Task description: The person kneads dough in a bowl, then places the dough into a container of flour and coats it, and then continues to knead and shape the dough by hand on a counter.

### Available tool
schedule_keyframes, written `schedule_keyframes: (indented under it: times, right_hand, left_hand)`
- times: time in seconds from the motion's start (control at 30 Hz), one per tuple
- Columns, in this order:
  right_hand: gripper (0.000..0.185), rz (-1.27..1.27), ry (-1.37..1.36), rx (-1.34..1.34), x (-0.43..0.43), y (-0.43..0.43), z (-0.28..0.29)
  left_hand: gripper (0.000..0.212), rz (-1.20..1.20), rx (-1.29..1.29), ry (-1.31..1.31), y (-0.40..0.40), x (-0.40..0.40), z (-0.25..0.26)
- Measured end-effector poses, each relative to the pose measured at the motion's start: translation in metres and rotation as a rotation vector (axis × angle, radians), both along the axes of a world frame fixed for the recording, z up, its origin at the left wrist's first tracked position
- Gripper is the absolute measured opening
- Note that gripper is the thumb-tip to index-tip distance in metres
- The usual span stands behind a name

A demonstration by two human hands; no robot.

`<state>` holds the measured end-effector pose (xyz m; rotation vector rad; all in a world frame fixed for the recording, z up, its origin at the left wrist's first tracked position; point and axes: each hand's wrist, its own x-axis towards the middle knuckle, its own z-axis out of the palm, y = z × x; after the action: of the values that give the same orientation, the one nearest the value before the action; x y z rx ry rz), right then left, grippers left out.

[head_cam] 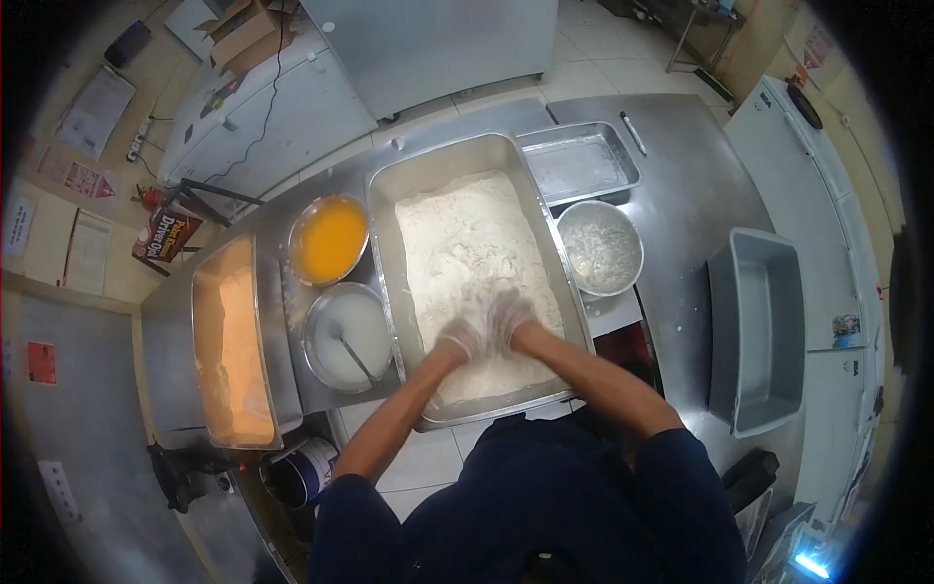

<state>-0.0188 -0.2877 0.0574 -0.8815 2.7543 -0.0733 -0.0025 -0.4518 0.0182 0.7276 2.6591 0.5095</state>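
A deep rectangular metal pan (452, 157) holds a thick bed of pale flour (467, 219). Both my hands, in clear plastic gloves, are sunk in the flour near the pan's front half. My left hand (461, 337) and my right hand (508, 315) lie close side by side; the fingers are blurred and partly covered, so whether they grip anything is hidden. Left of the pan stand a metal bowl of orange-yellow liquid (332, 241) and, nearer me, a bowl of cloudy whitish liquid (357, 328) with a utensil (354, 354) in it. At the right is a floury, wet-looking round metal bowl (600, 248).
A long metal pan of orange powder (237, 350) stands at the far left. Behind the round bowl on the right sits a shallow metal tray (576, 160), with a marker pen (633, 133) beyond it. An empty grey plastic tub (762, 336) rests on the right of the steel table (675, 190).
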Motion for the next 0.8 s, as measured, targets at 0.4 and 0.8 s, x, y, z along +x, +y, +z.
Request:
schedule_keyframes:
  times: [0.4,0.8]
  right_hand:
    - [0.034,-0.349,-0.233,0.039,-0.12,0.051,-0.007]
    - [0.037,-0.113,-0.049,-0.089,-0.075,0.038,-0.011]
  left_hand:
    - [0.045,-0.038,0.069,0.261,0.006,0.009,0.092]
    - [0.088,0.017,-0.018,0.214,0.045,-0.05,0.07]
